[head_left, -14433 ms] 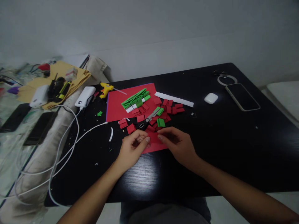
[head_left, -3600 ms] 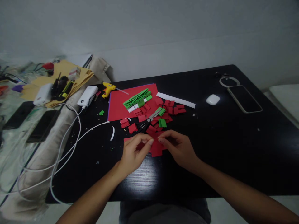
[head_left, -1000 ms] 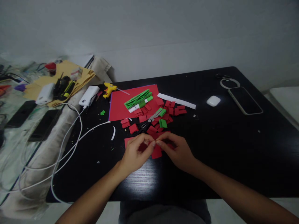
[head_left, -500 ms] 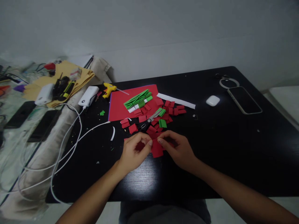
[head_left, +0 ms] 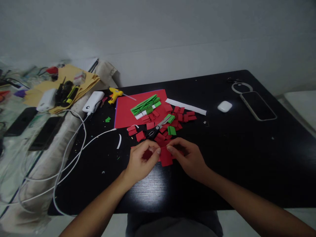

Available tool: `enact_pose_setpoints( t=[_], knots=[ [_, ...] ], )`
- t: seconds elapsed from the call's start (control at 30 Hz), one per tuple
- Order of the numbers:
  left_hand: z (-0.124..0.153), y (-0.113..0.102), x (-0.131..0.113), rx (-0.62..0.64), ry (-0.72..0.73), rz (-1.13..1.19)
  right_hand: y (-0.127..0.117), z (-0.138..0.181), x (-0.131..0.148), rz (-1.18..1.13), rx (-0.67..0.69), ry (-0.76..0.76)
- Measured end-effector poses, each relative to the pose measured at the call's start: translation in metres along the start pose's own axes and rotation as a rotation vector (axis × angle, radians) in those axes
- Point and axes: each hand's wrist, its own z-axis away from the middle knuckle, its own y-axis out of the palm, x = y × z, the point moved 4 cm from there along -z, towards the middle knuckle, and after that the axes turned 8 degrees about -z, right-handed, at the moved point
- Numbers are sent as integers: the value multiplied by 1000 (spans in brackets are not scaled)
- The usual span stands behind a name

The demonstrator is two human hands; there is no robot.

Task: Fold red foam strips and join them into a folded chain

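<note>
Your forearms [head_left: 108, 194] come in over the near edge of the black worktop [head_left: 234, 171], one on each side of a bright reflection. Your left hand [head_left: 142, 159] pinches the left part of the upper edge of a red paper piece [head_left: 166, 158] between thumb and fingertips, and your right hand [head_left: 189, 156] pinches the same edge farther right. The piece sits between your hands, its lower part toward the worktop's near edge. More red paper [head_left: 133, 148] lies beneath, mostly hidden by your hands. A curved white strip [head_left: 119, 141] is on your left. Beyond your fingers, scissors [head_left: 161, 122] lie among folded red pieces [head_left: 175, 123], with a folded green piece [head_left: 171, 130] near them. Farther over, a large red sheet [head_left: 123, 113] bears folded green strips [head_left: 145, 103], and a long white strip [head_left: 189, 107] slants off beside it. Toward the right edge lie a white case [head_left: 224, 106] and a phone [head_left: 258, 106]. A white power bank [head_left: 93, 101] is by the left edge. A yellow glue gun [head_left: 114, 94] rests near the far edge, at the sheet's far left corner.
</note>
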Motion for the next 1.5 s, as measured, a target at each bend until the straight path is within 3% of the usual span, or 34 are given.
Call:
enact_pose_setpoints(
  t=[0.63, 1.07, 1.5],
  knots=[
    [1, 0, 1, 22, -3, 23, -1, -1, 0, -1, -30, -1],
    [1, 0, 2, -34, -37, 13, 1, 1, 0, -114, -1, 80],
    [1, 2, 3, -6, -48, 18, -1, -1, 0, -8, -37, 17]
  ],
)
